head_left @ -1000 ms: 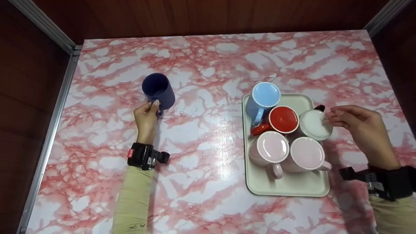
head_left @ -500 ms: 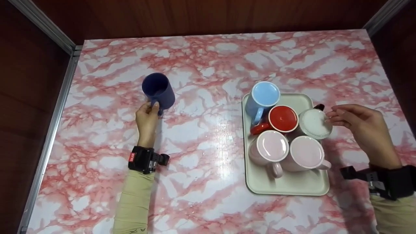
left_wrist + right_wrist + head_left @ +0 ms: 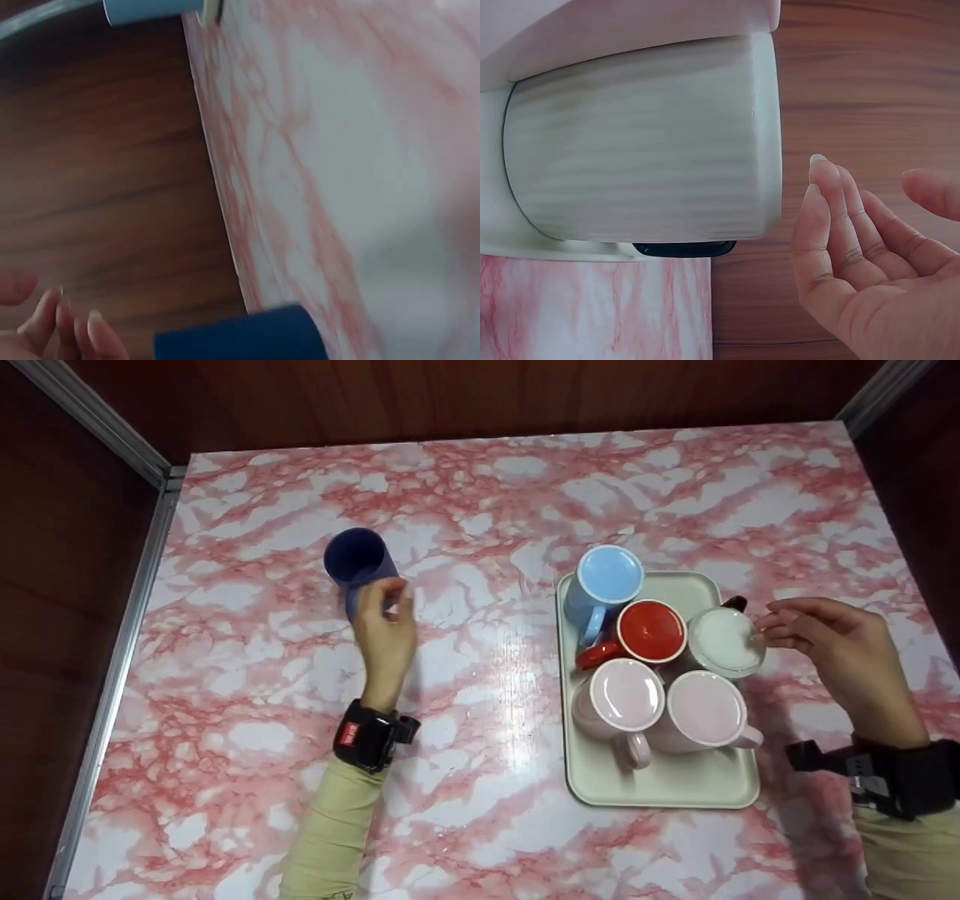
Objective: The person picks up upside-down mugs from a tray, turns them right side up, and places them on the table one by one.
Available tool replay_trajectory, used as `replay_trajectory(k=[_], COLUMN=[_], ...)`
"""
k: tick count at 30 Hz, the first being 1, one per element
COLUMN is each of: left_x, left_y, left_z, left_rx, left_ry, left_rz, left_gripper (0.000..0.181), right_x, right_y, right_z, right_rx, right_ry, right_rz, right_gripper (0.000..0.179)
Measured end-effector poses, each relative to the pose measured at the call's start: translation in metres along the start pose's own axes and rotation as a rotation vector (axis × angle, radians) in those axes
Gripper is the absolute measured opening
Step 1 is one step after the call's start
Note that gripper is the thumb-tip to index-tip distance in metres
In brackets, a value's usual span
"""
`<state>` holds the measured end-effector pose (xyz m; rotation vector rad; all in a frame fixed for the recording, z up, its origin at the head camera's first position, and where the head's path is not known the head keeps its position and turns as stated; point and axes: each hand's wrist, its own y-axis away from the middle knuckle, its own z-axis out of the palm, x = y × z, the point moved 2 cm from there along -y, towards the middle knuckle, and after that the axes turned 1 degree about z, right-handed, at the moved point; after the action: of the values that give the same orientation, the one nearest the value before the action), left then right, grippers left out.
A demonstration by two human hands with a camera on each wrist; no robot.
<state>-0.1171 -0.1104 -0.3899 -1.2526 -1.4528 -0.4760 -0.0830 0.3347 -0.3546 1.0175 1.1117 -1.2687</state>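
A dark blue mug point(image 3: 358, 556) stands mouth up on the left side of the table. My left hand point(image 3: 386, 622) is just in front of it, overlapping its lower side in the head view. In the left wrist view, the left fingertips point(image 3: 64, 322) appear beside the blue mug point(image 3: 244, 337), with a gap between them and nothing held. My right hand point(image 3: 844, 656) hovers at the right of a white mug point(image 3: 724, 643) with a dark handle, which sits upside down on a tray. The right wrist view shows bent, loose fingers point(image 3: 847, 232) apart from the white mug point(image 3: 645, 142).
The cream tray point(image 3: 660, 787) also bears a light blue mug point(image 3: 609, 575), a red mug point(image 3: 651, 631) and two pink mugs, one left point(image 3: 626, 697) and one right point(image 3: 705, 709), bases up and close together. Dark wooden panels point(image 3: 480, 397) border the marbled table point(image 3: 465, 765).
My left hand has let go of the dark blue mug's handle and moved slightly right. The mug stays in place. My right hand has barely moved.
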Motion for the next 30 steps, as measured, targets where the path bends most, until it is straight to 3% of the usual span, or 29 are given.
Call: replay_trajectory(k=[3, 8, 12, 16, 22, 30], left_x=[0.009, 0.017, 0.02, 0.022, 0.027, 0.036], left_y=[0.007, 0.021, 0.027, 0.031, 0.042, 0.051], left_z=[0.021, 0.058, 0.082, 0.104, 0.133, 0.156], left_rx=[-0.137, -0.371, -0.505, -0.594, -0.699, -0.768], left_ry=[0.027, 0.049, 0.049, 0.069, 0.117, 0.201], left_rz=[0.039, 0.017, -0.004, -0.052, -0.19, -0.385], left_gripper=[0.01, 0.01, 0.012, 0.015, 0.018, 0.02], right_x=[0.0, 0.0, -0.001, 0.0, 0.001, 0.0], right_y=[0.0, 0.0, 0.0, 0.001, 0.002, 0.005], right_z=[-0.001, 0.0, 0.0, 0.0, 0.0, -0.001], right_rx=[0.005, -0.005, -0.001, 0.001, -0.026, 0.066], right_ry=[-0.007, -0.024, -0.02, -0.012, -0.046, 0.188], right_rz=[-0.001, -0.008, -0.009, -0.009, -0.027, 0.009], right_gripper=[0.024, 0.024, 0.024, 0.023, 0.02, 0.021])
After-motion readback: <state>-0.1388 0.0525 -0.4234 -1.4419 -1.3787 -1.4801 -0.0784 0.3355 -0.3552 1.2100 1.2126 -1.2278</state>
